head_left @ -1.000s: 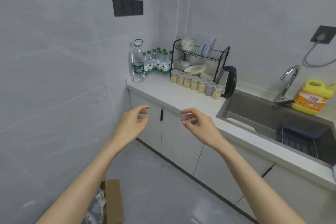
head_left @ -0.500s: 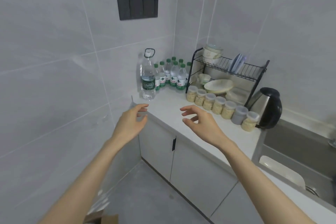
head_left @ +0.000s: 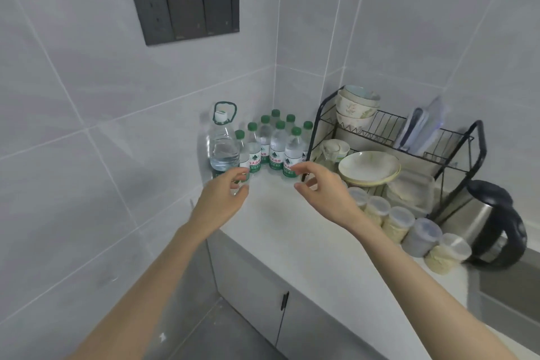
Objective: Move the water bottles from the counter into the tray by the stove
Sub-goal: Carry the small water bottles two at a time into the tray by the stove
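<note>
Bottles (head_left: 277,147) stand upright, caps up, beyond both empty hands.

hands (head_left: 274,196) nearer water bottles (head_left: 273,149)

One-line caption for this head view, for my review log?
Both hands, left and right, reach empty toward green-capped water bottles in the counter corner.

A white stone counter (head_left: 271,222) is set into the corner of the grey tiled walls. At its back left a large clear handled water jug (head_left: 223,149) is placed, with a cluster of small green-capped water bottles (head_left: 276,146) just to its right. Further right a black wire dish rack (head_left: 400,155) is stood, a row of lidded clear plastic jars (head_left: 409,226) before it and a steel kettle with black handle (head_left: 488,222) at the row's right end.
</note>
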Demonstrator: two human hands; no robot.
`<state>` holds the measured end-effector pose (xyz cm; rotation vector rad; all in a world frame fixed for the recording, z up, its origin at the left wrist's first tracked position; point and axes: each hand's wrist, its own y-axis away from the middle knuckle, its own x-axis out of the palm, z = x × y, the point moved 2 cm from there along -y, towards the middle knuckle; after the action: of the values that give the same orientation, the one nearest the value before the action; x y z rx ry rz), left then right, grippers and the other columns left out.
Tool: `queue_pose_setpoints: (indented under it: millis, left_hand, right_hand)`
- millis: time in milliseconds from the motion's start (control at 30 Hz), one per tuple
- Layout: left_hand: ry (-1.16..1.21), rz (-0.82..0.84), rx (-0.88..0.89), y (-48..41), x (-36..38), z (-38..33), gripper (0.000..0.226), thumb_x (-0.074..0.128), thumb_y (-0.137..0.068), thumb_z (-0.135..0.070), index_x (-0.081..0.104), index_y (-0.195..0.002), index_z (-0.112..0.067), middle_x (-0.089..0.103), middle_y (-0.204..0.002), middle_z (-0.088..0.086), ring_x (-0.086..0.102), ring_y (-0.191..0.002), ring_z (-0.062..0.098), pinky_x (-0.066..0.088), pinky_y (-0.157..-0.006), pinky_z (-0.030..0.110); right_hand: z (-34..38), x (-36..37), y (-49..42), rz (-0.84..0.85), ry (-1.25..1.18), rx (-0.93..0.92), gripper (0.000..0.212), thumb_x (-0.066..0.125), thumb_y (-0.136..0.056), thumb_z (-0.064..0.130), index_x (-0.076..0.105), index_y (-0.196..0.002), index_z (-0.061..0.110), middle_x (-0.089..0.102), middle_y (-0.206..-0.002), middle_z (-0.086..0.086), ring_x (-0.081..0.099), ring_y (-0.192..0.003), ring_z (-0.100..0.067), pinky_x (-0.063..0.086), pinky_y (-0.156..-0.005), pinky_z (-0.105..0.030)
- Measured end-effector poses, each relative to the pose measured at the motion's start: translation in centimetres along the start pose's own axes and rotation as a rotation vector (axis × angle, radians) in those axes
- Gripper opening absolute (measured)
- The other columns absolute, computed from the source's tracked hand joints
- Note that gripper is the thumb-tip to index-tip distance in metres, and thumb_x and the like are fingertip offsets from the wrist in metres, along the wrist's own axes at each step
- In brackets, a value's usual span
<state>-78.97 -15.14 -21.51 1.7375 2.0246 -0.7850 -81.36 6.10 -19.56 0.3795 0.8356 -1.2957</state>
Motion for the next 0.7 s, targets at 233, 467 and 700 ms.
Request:
queue_pose_setpoints:
  millis: [233,467,700]
  left_hand:
    - [-0.006,0.074,0.012,-9.8,4.3,1.3,0.039,0.055,-0.092,-0.013,0.055,-0.131,-0.017,0.062,-0.124,-0.004,0.059,-0.105,0.008,0.04,-0.077,0.002]
    - [-0.019,0.117,-0.043,-17.6,6.9,2.8,0.041,0.054,-0.092,-0.016,0.052,-0.133,-0.021,0.058,-0.131,-0.006,0.057,-0.109,0.007,0.045,-0.096,0.026]
    - [-0.009,0.179,-0.089,-21.5,8.3,4.7,0.042,0.054,-0.094,-0.018,0.05,-0.135,-0.022,0.054,-0.134,-0.006,0.052,-0.12,0.012,0.037,-0.095,0.02]
  right_hand:
    - [-6.1,0.7,-12.0,-0.054,0.081,0.026,0.035,0.059,-0.09,0.018,0.056,-0.126,0.02,0.055,-0.124,0.001,0.059,-0.097,-0.018,0.039,-0.081,-0.025]
    - [-10.8,3.5,-22.1,0.019,0.243,0.024,0.046,0.054,-0.091,0.006,0.045,-0.136,0.006,0.043,-0.139,-0.015,0.042,-0.129,-0.031,0.035,-0.104,-0.033]
    - [-13.2,5.8,-28.7,0.126,0.361,0.118,0.04,0.049,-0.094,0.009,0.039,-0.131,0.0,0.052,-0.119,-0.024,0.051,-0.109,-0.041,0.042,-0.081,-0.039]
